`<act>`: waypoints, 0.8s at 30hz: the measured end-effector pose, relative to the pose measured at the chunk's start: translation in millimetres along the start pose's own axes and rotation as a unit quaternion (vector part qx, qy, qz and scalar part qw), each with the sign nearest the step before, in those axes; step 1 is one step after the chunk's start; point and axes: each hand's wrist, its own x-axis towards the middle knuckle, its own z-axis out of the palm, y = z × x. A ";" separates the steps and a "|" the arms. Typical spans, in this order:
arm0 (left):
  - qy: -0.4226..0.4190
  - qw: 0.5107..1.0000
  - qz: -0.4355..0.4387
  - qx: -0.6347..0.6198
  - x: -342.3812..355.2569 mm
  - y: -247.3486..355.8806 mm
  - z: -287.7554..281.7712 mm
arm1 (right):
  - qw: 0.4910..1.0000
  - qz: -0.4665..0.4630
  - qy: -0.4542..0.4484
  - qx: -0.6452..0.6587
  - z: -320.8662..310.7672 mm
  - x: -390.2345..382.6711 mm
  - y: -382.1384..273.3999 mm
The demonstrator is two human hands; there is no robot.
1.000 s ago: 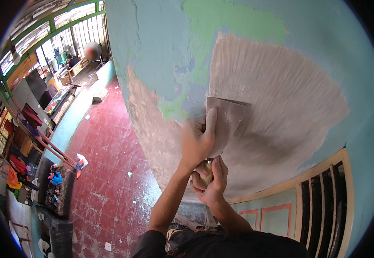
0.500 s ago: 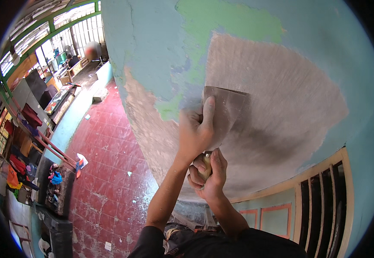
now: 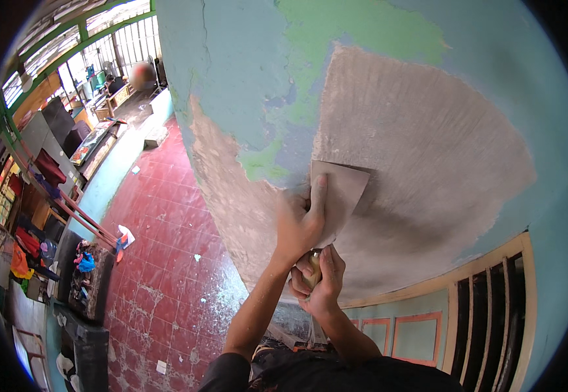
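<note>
A wide-bladed scraper (image 3: 346, 196) lies against a bare, grey-brown patch (image 3: 421, 130) of the wall. My right hand (image 3: 323, 281) is wrapped round its pale handle, below the blade. Higher up, my left hand (image 3: 302, 225) grips the blade's left side, its thumb laid flat on the metal. The left fingers are blurred and partly hidden beside the blade. Around the patch, blue-green paint (image 3: 244, 78) and lighter green paint (image 3: 362, 29) have ragged, peeled edges. A dark smudge or shadow spreads over the patch to the right of the blade.
A barred window with a cream frame (image 3: 527, 294) stands at lower right. On the left, the red tiled floor (image 3: 160, 228) carries white flakes and dust. Beyond it are a low wall, piled clothes (image 3: 26, 251) and furniture. Another person (image 3: 142, 77), blurred, is far off at upper left.
Both hands and the scraper have moved down the wall, leaving more of the bare patch visible above the blade. The grip of each hand looks the same. My view has shifted slightly.
</note>
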 end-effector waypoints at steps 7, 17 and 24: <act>0.002 0.999 -0.025 -0.029 -2.9 8.1 -2.9 | 1.000 -0.011 -0.002 0.008 0.1 2.8 11.2; -0.005 0.999 -0.023 -0.021 -0.7 7.9 -3.0 | 1.000 -0.001 0.010 -0.014 -2.2 1.1 7.9; -0.017 0.999 -0.011 -0.050 7.7 12.2 -4.0 | 1.000 -0.015 0.008 -0.004 11.4 11.4 3.5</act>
